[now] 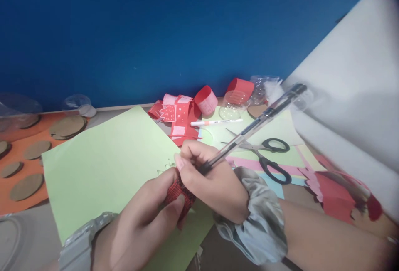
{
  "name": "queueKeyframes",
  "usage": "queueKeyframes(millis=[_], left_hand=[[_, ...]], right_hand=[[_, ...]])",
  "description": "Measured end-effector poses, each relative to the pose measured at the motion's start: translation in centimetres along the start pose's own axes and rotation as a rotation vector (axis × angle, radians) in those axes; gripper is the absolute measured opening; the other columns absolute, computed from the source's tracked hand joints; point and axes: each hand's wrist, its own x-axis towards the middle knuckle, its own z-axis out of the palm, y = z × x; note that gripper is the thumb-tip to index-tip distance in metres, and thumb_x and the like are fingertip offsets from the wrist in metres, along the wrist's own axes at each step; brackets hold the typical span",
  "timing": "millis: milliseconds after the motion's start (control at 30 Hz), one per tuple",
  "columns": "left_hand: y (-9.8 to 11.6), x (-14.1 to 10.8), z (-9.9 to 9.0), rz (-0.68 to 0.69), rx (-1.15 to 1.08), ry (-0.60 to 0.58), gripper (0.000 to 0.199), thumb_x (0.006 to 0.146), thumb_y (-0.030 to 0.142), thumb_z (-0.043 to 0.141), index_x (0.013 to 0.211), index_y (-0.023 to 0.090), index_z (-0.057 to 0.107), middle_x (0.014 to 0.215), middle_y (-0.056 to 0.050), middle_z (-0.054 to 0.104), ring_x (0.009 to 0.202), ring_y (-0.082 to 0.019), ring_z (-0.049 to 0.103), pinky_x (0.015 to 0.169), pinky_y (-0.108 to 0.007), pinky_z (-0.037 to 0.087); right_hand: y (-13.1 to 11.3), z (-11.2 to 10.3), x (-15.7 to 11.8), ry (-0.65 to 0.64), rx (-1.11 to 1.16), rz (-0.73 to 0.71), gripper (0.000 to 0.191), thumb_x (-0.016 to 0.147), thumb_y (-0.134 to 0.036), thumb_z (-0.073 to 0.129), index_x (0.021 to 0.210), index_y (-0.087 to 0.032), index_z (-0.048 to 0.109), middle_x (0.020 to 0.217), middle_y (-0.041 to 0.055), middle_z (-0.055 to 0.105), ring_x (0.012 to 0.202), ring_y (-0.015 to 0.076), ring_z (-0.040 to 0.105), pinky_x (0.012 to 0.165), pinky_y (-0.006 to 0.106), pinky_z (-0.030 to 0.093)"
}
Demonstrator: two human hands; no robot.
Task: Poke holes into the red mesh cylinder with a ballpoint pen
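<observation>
A clear-barrelled pen [249,131] slants up to the right from my right hand [215,179], whose fingers are closed round its lower end. Its tip is hidden behind the fingers. My left hand [146,213] grips a small red piece with a dark grid pattern [180,194], pressed over the light green sheet [109,171]. Beside the fingertips, thin dark drawn lines [168,165] show on the sheet. My two hands meet near its right side.
Black-handled scissors [264,152], partly open, and a white marker [216,123] lie right of the sheet. Red paper pieces [182,115] and clear plastic cups [235,102] stand by the blue wall [187,34]. Cardboard discs [26,186] lie on orange paper [12,202] at left.
</observation>
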Motion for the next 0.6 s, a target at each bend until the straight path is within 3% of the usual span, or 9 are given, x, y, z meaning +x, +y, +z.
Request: queueKeyframes(millis=[600], left_hand=[[0.17, 0.01, -0.01, -0.027, -0.002, 0.005, 0.029, 0.102, 0.026, 0.043, 0.075, 0.023, 0.053, 0.074, 0.0, 0.058, 0.072, -0.018, 0.053, 0.066, -0.025, 0.046]], right_hand=[[0.1, 0.03, -0.03, -0.011, 0.0, -0.004, 0.034, 0.094, -0.021, 0.058, 0.067, -0.022, 0.038, 0.062, -0.008, 0.034, 0.056, 0.0092, 0.029, 0.052, 0.025, 0.028]])
